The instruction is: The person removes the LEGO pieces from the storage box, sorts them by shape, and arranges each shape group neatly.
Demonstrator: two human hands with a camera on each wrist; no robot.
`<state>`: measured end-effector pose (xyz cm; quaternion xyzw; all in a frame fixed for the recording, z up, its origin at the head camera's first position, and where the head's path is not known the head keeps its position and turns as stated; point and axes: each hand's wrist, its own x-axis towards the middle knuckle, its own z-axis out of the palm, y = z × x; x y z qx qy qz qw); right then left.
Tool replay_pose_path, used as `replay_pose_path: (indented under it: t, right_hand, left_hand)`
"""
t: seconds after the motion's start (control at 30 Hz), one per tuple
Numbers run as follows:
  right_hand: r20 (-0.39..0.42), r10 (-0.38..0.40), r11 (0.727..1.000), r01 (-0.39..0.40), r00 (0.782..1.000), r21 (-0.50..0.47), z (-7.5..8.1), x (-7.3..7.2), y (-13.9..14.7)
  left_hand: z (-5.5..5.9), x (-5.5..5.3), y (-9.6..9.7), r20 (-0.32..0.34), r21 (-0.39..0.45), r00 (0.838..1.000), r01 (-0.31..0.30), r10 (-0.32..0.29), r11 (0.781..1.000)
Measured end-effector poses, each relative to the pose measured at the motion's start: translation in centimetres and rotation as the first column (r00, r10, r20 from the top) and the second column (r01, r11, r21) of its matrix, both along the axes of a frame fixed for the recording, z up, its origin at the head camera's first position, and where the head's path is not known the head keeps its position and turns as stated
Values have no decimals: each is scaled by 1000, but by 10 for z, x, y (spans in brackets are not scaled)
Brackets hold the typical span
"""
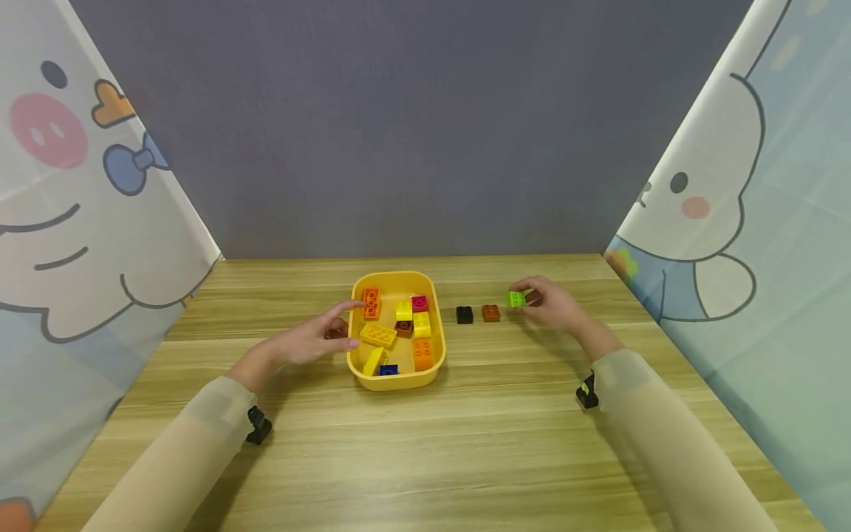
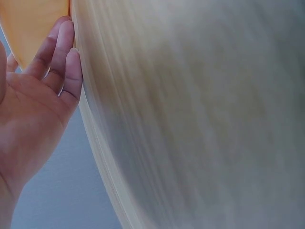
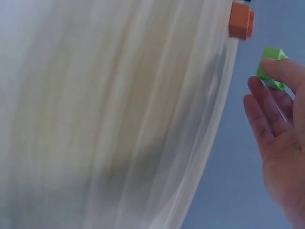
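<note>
A lime green toy brick [image 1: 516,298] is pinched between the thumb and fingers of my right hand [image 1: 550,304]. In the right wrist view the green brick [image 3: 271,69] appears held above the tabletop. To its left on the table are a brown-orange brick [image 1: 490,313] and a black brick [image 1: 464,315], set side by side with a small gap. My left hand [image 1: 312,336] is at the left side of a yellow bin [image 1: 399,383], thumb and index finger reaching over its rim. The left wrist view shows loosely bent fingers [image 2: 73,74] beside the bin's wall.
Inside the bin lie several loose bricks, among them an orange one [image 1: 371,303], a yellow one [image 1: 378,335], a magenta one [image 1: 419,304] and a dark blue one [image 1: 388,369]. Behind the wooden table [image 1: 412,458] stands a grey panel [image 1: 412,133]; patterned curtains hang on both sides.
</note>
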<state>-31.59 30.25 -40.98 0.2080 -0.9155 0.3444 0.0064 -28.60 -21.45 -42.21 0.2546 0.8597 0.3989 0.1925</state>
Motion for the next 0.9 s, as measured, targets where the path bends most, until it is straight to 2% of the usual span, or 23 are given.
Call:
replay_pose_path:
  t: [0.23,0.53,0.9]
  right_hand:
    - [49,5,996,-10,999,90,-6,-5,11]
    - [141,0,992,-18,990,127,-8,-8,14]
    - [158,7,989,-30,987,142,-11,-10,13]
  left_hand:
    - [0,0,-2,-9,-3,1000,6,-6,1000]
    - [2,1,-1,-6,-1,1000,6,-6,1000]
    - [1,1,-2,-10,-2,1000,15,-15,1000]
